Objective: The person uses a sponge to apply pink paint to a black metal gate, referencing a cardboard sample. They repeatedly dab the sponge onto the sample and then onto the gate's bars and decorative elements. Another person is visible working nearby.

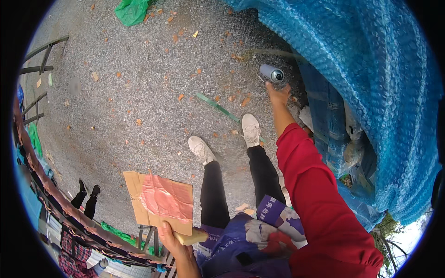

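Observation:
My left hand (pixel 174 241) is closed on the lower edge of a flat piece of cardboard (pixel 134 187), thumb on top. A shiny pinkish-red sheet (pixel 167 197) covers much of the cardboard's face. A pale yellow block (pixel 192 236) sits beside the fingers under the cardboard; I cannot tell whether the hand grips it too. My right arm, in a red sleeve, reaches forward. At its end my right hand (pixel 279 94) is closed round a silver-grey can (pixel 270 73), its round end toward me. Something clear and crinkled, like plastic, shows between palm and can.
Blue bubble wrap (pixel 352 69) drapes over a pile on the right. A green strip (pixel 218 109) lies on the gravelly ground by my shoes, among dry leaves. A green plastic bag (pixel 131 11) lies far ahead. Another person (pixel 76 252) stands at the lower left near railings.

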A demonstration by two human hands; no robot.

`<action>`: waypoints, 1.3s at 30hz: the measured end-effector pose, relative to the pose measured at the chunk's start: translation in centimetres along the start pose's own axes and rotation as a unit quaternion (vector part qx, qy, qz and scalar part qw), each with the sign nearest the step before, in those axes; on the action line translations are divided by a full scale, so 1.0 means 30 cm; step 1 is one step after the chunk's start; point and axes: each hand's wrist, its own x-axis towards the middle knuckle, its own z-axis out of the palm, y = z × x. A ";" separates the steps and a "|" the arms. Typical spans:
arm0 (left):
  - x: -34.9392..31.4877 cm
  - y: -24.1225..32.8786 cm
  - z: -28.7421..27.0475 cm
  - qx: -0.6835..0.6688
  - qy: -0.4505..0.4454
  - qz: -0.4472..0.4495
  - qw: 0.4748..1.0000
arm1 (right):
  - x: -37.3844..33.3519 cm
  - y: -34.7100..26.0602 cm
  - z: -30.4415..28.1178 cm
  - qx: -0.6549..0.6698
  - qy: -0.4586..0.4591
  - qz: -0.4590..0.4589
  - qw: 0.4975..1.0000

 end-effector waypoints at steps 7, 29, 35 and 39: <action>0.050 -0.111 0.033 -0.003 -0.002 -0.050 0.999 | 0.193 -0.017 0.157 0.096 0.085 -0.007 0.992; -0.547 0.645 -0.224 -0.230 -0.056 0.206 0.949 | -1.156 -0.925 -1.895 0.664 -0.506 -0.348 0.426; -0.617 0.696 -0.280 -0.306 -0.067 0.235 0.920 | -1.123 -1.185 -2.150 0.726 -0.639 -0.123 0.222; -0.647 0.666 -0.279 -0.332 -0.043 0.259 0.906 | -1.363 -0.921 -2.005 0.646 -0.659 -0.117 0.368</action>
